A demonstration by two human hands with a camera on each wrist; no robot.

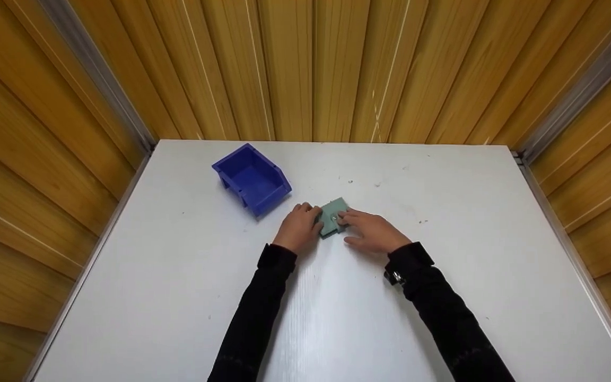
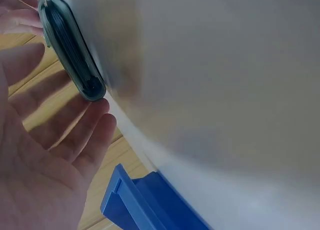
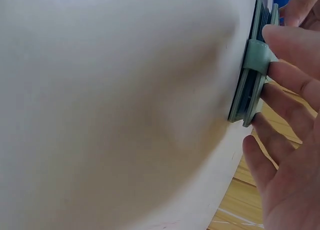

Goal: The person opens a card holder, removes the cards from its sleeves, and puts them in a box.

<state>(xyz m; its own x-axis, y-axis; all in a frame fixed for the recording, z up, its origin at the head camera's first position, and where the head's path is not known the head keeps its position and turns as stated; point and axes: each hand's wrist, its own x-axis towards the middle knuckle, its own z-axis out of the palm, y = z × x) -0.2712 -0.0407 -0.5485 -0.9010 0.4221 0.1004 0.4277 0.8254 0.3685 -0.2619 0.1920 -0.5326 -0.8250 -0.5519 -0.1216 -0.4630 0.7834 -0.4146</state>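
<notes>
Wood-plank walls [image 1: 305,74] around a white bench [image 1: 178,292], seen from above. Reaching in from the near edge, two black sleeves [image 1: 256,313]. Toward the back left, a blue bin [image 1: 271,201] set at an angle. Near the middle, closer than the bin and to its right, two bare hands: left hand [image 1: 298,228] with fingers nearly straight, resting against the left edge of a green wallet [image 1: 332,208]; right hand [image 1: 373,232] spread, fingertips touching the wallet's right side. Smaller still, a green strap [image 3: 257,56] across the wallet's edge and a shiny round spot [image 1: 334,217] on top, beside the right fingertips. Possible trouble, as a judgement: wallet sliding or twisting on the smooth bench from an uneven push; strap slipping from the fingertips through too light a contact. Hard to make out: the dark layers [image 2: 65,44] inside the wallet, and any fastening of the strap. Bin cut off in both wrist views.
</notes>
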